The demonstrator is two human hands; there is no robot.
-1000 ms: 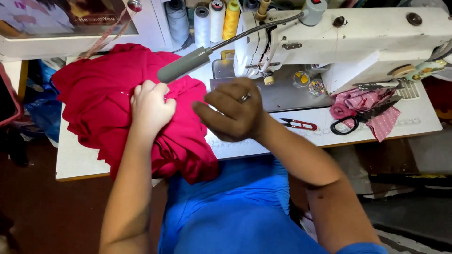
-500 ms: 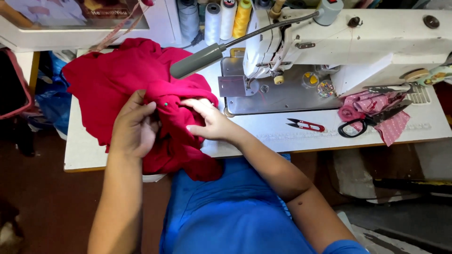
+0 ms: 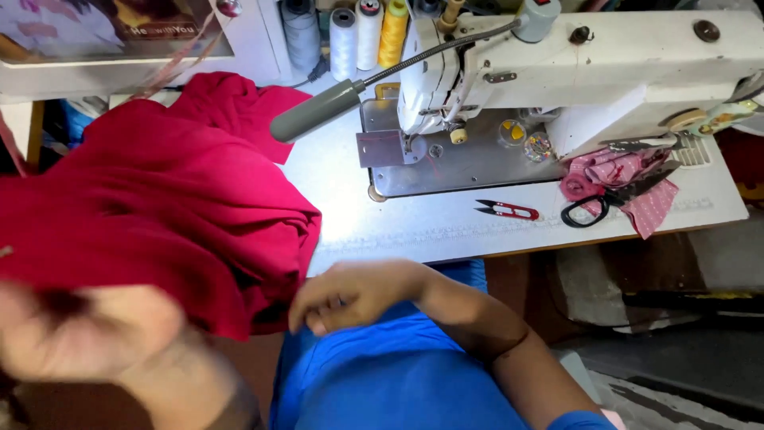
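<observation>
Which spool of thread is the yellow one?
The yellow thread spool is the rightmost of the row behind the sewing machine; the two spools left of it are white, and the far-left one is grey.

Your arms are bare to above the elbow. Your right hand (image 3: 350, 296) shows no ring from this angle; your left hand (image 3: 87, 334) is motion-blurred. You wear a bright blue garment (image 3: 398, 382), short blue sleeve edge at right arm.

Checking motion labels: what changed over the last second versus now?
Both hands left the top of the red fabric: left hand, blurred, is low at its near edge; right hand is off the table at its hanging edge. Sewing machine, snips, scissors unchanged.
</observation>
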